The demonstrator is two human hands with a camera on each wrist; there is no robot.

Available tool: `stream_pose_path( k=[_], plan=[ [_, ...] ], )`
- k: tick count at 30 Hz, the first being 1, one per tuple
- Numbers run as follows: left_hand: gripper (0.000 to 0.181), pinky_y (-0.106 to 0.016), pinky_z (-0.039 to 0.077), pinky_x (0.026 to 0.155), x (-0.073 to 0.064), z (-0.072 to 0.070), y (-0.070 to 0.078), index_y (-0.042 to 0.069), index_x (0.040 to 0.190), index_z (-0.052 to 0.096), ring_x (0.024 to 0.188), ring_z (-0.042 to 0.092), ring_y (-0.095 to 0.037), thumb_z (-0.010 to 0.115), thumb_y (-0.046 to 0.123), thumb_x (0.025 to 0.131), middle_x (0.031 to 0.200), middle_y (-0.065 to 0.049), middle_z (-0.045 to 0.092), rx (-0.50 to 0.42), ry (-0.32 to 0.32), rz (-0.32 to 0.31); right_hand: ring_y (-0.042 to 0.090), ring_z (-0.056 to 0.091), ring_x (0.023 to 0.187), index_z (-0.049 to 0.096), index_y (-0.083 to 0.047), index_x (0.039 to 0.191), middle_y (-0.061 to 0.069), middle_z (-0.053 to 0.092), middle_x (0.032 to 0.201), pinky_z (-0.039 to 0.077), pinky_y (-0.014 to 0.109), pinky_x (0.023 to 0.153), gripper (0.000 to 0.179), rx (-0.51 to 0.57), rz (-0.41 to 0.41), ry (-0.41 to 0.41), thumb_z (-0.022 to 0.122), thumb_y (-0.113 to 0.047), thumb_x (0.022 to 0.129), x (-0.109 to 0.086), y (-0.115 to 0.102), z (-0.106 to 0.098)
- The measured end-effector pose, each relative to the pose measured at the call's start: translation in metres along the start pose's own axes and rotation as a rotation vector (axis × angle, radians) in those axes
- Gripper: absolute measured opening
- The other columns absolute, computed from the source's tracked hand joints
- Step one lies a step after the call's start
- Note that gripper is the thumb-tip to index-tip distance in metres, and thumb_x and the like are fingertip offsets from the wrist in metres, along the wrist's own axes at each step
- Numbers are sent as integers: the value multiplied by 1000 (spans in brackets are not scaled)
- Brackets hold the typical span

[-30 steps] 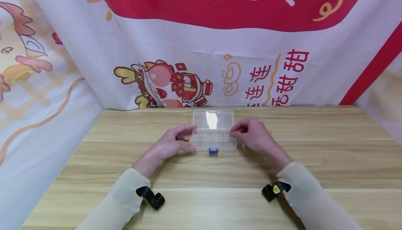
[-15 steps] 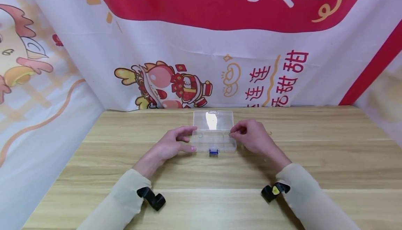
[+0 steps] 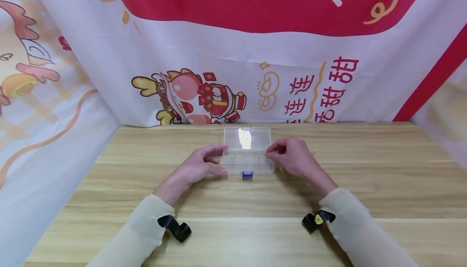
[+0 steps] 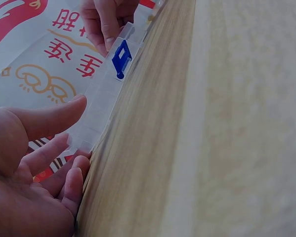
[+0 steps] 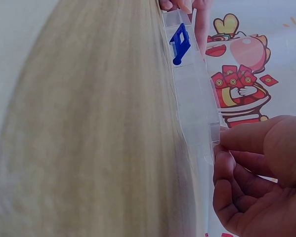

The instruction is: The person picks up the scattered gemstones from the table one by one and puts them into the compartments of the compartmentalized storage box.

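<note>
A clear plastic compartment box [image 3: 248,162] stands with its lid [image 3: 233,138] raised toward the back. On its front side hangs a blue latch [image 3: 247,174]. My left hand [image 3: 195,165] holds the box's left end, thumb at the front corner and forefinger at the back corner. At the right end my right hand [image 3: 293,156] has thumb and forefinger pinched together over the compartment, the other fingers curled. What they pinch is tiny and mostly hidden by the fingertips; I cannot tell its kind. A small pale ring-like item [image 3: 233,156] lies in a left compartment.
Beyond the right hand, a tiny curved item [image 3: 313,153] lies on the wooden table [image 3: 240,234], and another tiny item [image 3: 308,184] lies near the right wrist. A printed cloth [image 3: 219,48] hangs right behind the table's back edge. Black cameras are on both wrists.
</note>
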State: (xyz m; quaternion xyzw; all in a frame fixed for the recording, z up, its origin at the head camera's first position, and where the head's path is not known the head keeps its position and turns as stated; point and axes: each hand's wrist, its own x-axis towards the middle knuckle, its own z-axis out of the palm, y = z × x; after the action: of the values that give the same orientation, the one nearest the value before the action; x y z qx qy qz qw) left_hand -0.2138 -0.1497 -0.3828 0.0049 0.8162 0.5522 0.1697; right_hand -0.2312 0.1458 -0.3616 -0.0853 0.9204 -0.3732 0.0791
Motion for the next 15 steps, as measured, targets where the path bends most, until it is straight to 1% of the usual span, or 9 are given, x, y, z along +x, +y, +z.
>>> stream_pose_path(
  k=[7,15],
  plan=[
    [70,-43,45,112,-1,-2,1,33,150,59,131,51,-26,86,14,88,150,2,59,2,-10,-5,23,60,94,79,-18,112,6,72,105,52,32,78,13,-12,11,-8,73,-23,102,-1,-3,-1],
    [69,-43,43,112,0,-2,2,34,150,59,130,51,-26,85,14,89,149,4,60,6,-11,-10,25,59,96,79,-19,112,6,72,106,52,33,79,13,-22,13,-13,73,-23,102,1,-1,-1]
  ],
)
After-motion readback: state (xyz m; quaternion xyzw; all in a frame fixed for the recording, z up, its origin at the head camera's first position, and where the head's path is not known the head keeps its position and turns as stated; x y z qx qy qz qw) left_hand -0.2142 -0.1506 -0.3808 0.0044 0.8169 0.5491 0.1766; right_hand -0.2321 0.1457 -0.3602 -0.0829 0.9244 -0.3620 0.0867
